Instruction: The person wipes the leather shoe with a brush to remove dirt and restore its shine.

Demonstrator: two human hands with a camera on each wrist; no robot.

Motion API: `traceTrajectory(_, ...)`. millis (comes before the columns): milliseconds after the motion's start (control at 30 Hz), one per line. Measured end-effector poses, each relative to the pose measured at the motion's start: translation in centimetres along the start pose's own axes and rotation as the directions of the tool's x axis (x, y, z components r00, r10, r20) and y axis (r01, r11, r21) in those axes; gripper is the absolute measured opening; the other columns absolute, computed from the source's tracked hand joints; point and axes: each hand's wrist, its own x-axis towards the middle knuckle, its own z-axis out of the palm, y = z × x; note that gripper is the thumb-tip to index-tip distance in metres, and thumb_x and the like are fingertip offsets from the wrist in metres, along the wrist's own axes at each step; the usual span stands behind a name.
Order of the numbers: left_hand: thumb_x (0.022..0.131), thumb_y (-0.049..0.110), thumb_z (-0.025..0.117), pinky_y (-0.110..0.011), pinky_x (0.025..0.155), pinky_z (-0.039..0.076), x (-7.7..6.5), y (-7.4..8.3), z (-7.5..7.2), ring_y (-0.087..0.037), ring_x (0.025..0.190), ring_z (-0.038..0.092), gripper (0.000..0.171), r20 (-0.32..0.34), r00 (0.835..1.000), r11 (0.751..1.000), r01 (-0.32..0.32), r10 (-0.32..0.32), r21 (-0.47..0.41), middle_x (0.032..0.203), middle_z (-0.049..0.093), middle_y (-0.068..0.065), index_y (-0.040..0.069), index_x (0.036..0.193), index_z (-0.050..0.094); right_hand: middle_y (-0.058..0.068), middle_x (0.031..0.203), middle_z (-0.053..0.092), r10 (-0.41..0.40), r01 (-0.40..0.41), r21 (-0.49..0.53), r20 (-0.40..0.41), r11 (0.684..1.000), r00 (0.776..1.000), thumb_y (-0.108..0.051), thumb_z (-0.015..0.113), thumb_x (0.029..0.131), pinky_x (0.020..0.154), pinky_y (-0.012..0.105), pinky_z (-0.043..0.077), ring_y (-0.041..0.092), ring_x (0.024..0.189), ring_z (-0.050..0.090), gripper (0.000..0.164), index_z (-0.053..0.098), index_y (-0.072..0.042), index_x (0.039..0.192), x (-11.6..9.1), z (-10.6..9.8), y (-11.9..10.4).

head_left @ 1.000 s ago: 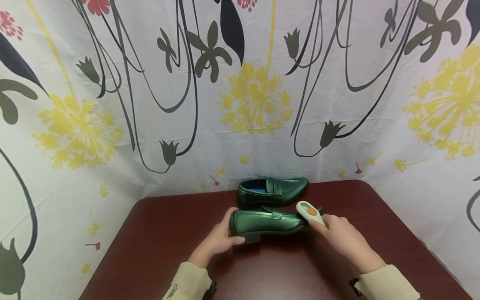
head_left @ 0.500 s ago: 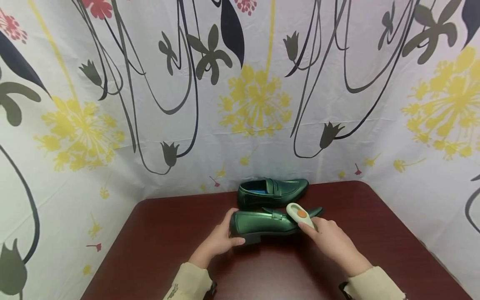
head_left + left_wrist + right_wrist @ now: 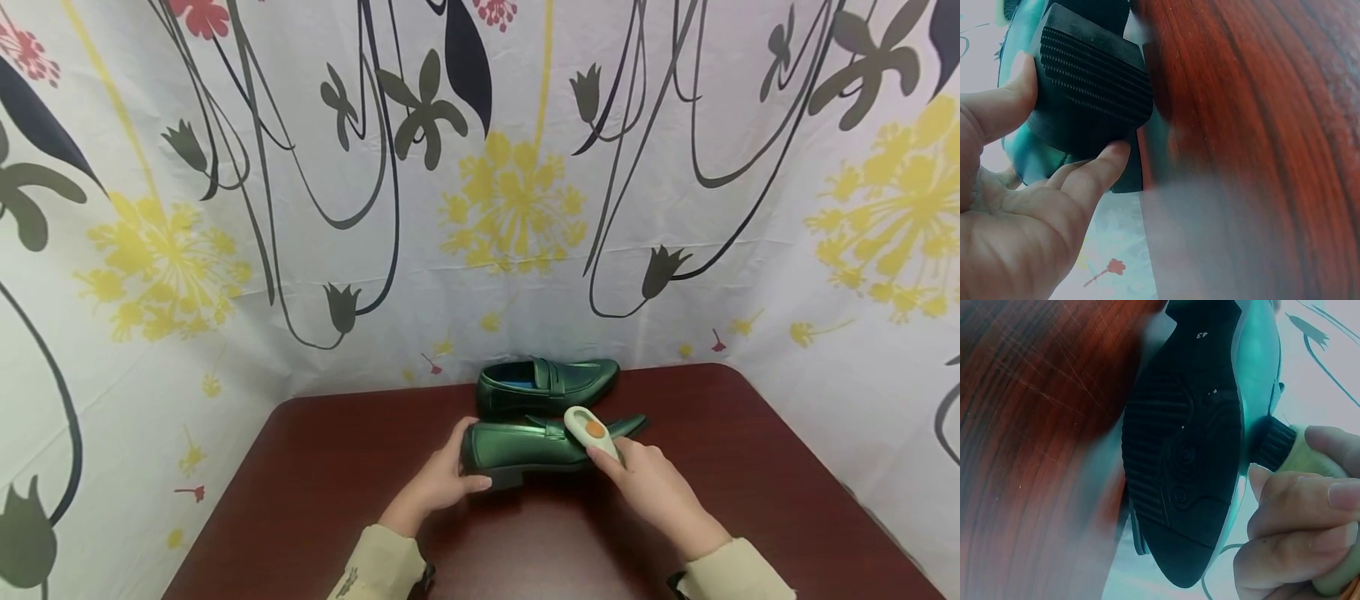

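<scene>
A shiny green loafer (image 3: 510, 448) is tipped so its black sole (image 3: 1179, 425) faces the wrist cameras. My left hand (image 3: 437, 482) holds it by the heel; the thumb and fingertips press around the ridged heel block (image 3: 1094, 75) in the left wrist view. In my right hand (image 3: 651, 487) is a shoe brush (image 3: 576, 421), with a pale green handle and an orange oval on it. Its dark bristles (image 3: 1275, 442) touch the loafer's upper, just in front of the strap. The palm side of the right hand is hidden in the head view.
A second green loafer (image 3: 585, 382) stands upright right behind the first, by the back edge of the dark red wooden table (image 3: 337, 467). White flower-printed cloth (image 3: 420, 275) hangs close around the table's back and sides.
My right hand has slid the brush leftward along the loafer, from near the toe to close by the strap. The left hand keeps its hold on the heel, and the loafer stays put.
</scene>
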Motion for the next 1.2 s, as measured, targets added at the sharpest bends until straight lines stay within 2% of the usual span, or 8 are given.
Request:
traceTrajectory(333, 0.086, 0.019, 0.081, -0.05, 0.102, 0.051, -0.1, 0.2, -0.1, -0.027, 0.116, 0.057, 0.087, 0.002, 1.0, 1.0, 0.014, -0.014, -0.01, 0.139, 0.053, -0.013, 0.031, 0.152, 0.025, 0.001, 0.067, 0.047, 0.011, -0.011, 0.005, 0.011, 1.0, 1.0, -0.062, 0.049, 0.099, 0.058, 0.03, 0.036, 0.015, 0.061, 0.044, 0.052, 0.056, -0.013, 0.084, -0.2, 0.1, -0.1)
traceTrajectory(567, 0.08, 0.02, 0.087, -0.049, 0.097, 0.053, -0.2, 0.7, 0.0, -0.026, 0.11, 0.06, 0.085, -0.015, 1.0, 1.0, 0.009, -0.009, 0.02, 0.129, 0.059, -0.009, 0.026, 0.145, 0.032, 0.002, 0.066, 0.045, 0.039, -0.041, 0.037, 0.046, 0.998, 0.998, -0.07, 0.047, 0.096, 0.056, 0.031, 0.036, 0.016, 0.059, 0.043, 0.06, 0.056, -0.011, 0.086, -0.5, -0.1, 0.3)
traceTrajectory(733, 0.074, 0.023, 0.091, -0.049, 0.094, 0.052, -0.5, 1.0, 0.4, -0.022, 0.103, 0.062, 0.083, -0.034, 0.999, 0.993, 0.046, -0.043, 0.109, 0.119, 0.064, -0.005, 0.026, 0.137, 0.038, 0.001, 0.065, 0.042, 0.043, -0.043, 0.021, 0.027, 0.999, 0.999, -0.071, 0.043, 0.097, 0.055, 0.031, 0.035, 0.016, 0.057, 0.041, 0.062, 0.052, -0.011, 0.083, -0.8, -0.1, 0.6)
traceTrajectory(933, 0.076, 0.027, 0.09, -0.046, 0.09, 0.053, -1.2, 1.4, 1.0, -0.02, 0.101, 0.061, 0.083, -0.035, 0.996, 0.969, 0.092, -0.087, 0.229, 0.115, 0.064, -0.006, 0.027, 0.139, 0.037, 0.002, 0.067, 0.044, 0.017, -0.018, 0.018, 0.027, 1.0, 0.999, -0.073, 0.041, 0.096, 0.056, 0.032, 0.036, 0.017, 0.059, 0.042, 0.064, 0.055, -0.011, 0.089, -1.0, 0.0, 0.4)
traceTrajectory(1100, 0.08, 0.026, 0.087, -0.045, 0.09, 0.053, -1.8, 1.6, 1.7, -0.018, 0.102, 0.06, 0.078, -0.03, 0.997, 0.947, 0.071, -0.065, 0.313, 0.117, 0.064, -0.006, 0.022, 0.14, 0.037, 0.001, 0.067, 0.041, -0.009, 0.007, 0.048, 0.043, 0.999, 0.999, -0.07, 0.044, 0.097, 0.055, 0.031, 0.034, 0.016, 0.059, 0.039, 0.061, 0.057, -0.011, 0.096, -1.1, 0.5, 0.0)
traceTrajectory(1200, 0.081, 0.024, 0.086, -0.042, 0.089, 0.054, -2.0, 1.7, 2.2, -0.016, 0.101, 0.061, 0.073, -0.029, 0.999, 0.933, 0.038, -0.029, 0.359, 0.117, 0.065, -0.005, 0.019, 0.137, 0.039, 0.0, 0.066, 0.041, -0.018, 0.015, 0.062, 0.05, 0.998, 0.999, -0.068, 0.046, 0.097, 0.054, 0.03, 0.034, 0.015, 0.058, 0.037, 0.057, 0.055, -0.012, 0.093, -1.2, 0.8, -0.2)
